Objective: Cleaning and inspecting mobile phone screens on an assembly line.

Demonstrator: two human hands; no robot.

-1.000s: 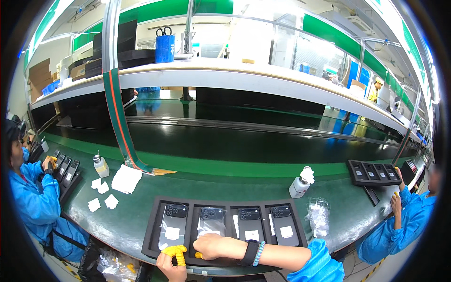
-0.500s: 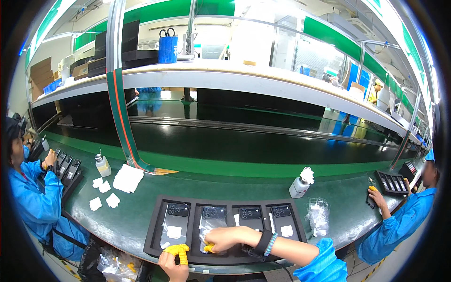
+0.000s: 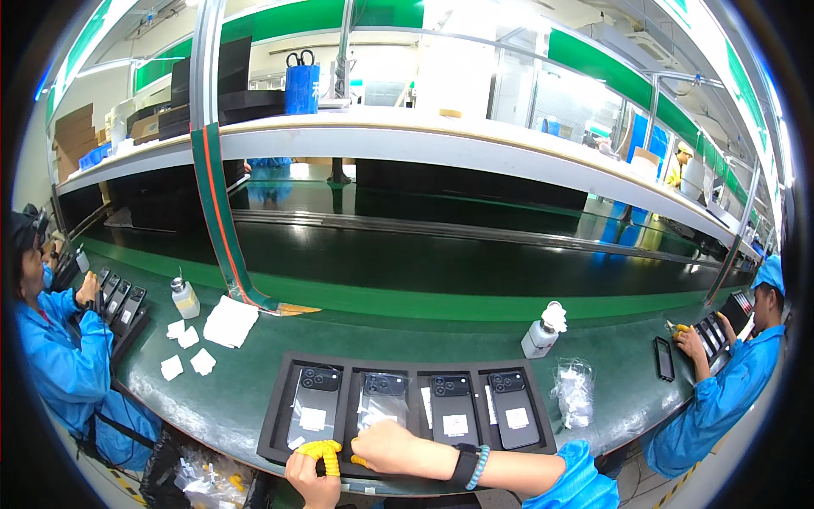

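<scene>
Moved: my right hand (image 3: 386, 447) has slid left along the tray (image 3: 275, 420).
Right hand: fingers curled, resting on second phone (image 3: 381, 399).
Left hand (image 3: 315, 475): closed on a yellow ribbed piece (image 3: 322, 450).
Tray: on green counter (image 3: 220, 390), near edge.

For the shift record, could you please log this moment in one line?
left hand: at tray front edge | right hand: on second phone | grip states: unclear

Four phones in a tray at the bench's near edge

The tray (image 3: 275, 416) lay on the bench (image 3: 237, 373) with four phones (image 3: 449, 407) side by side in it; both hands (image 3: 386, 445) rested at its near rim. Wipes (image 3: 229, 322) and a bottle (image 3: 184, 299) lay behind-left, another bottle (image 3: 540, 335) and a plastic bag (image 3: 575, 392) to the right.
</scene>
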